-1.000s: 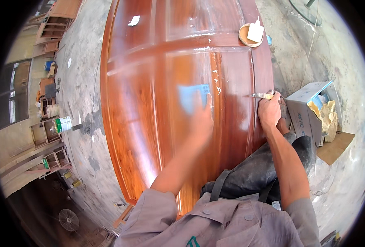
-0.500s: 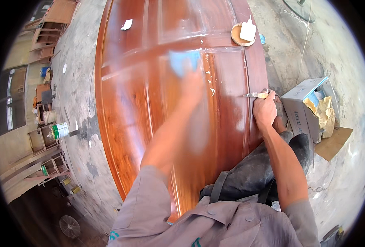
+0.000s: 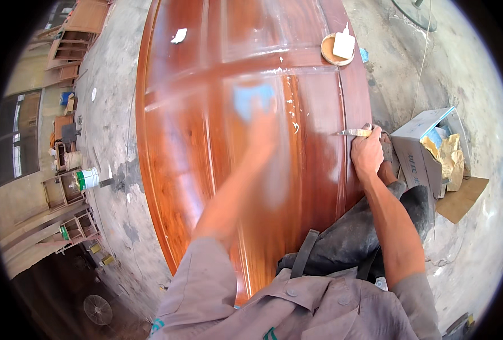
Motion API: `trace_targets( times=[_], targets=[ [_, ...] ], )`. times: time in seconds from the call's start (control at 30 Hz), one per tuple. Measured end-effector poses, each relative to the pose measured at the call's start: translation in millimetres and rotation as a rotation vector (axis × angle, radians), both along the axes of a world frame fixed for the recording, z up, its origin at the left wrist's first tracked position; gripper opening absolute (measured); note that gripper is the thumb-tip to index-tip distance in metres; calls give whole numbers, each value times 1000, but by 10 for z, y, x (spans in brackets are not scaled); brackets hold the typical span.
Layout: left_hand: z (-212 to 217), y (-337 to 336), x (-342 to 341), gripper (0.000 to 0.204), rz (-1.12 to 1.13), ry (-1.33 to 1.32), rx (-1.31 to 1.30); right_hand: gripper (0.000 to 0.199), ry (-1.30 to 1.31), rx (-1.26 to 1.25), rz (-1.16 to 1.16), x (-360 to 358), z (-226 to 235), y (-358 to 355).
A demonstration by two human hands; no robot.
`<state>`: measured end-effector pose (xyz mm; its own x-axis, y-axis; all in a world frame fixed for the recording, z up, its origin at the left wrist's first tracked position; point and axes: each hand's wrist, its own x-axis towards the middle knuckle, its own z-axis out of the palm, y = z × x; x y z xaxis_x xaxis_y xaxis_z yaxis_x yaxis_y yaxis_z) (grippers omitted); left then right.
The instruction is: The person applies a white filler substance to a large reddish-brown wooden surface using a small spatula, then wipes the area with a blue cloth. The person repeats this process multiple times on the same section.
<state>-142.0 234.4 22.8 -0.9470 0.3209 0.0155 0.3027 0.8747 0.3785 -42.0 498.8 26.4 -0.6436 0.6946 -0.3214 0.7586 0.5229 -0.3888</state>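
A head-worn fisheye looks down over both hands [image 3: 367, 154].

The left hand [image 3: 261, 116] and the blue sheet [image 3: 250, 101] under its fingers shift from the centre of the frame to the upper centre, then travel slightly downward over the last half second.

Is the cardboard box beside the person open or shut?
Open: the box has crumpled brown paper sticking out of its opening.
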Motion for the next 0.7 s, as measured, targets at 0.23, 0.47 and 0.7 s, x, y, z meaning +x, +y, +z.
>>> trace_targets(
  times=[0.23,0.47,0.7],
  targets=[
    [72,-35,-499,56,50,-143,210,37,27,32,23,-21,-47,-9],
    [-3,-142,107,56,-49,23,171,36,-39,-8,-11,-10,61,35],
    [125,-126,-7,56,-32,-120,50,38,1,-6,-15,-4,-12,70]
  ],
)
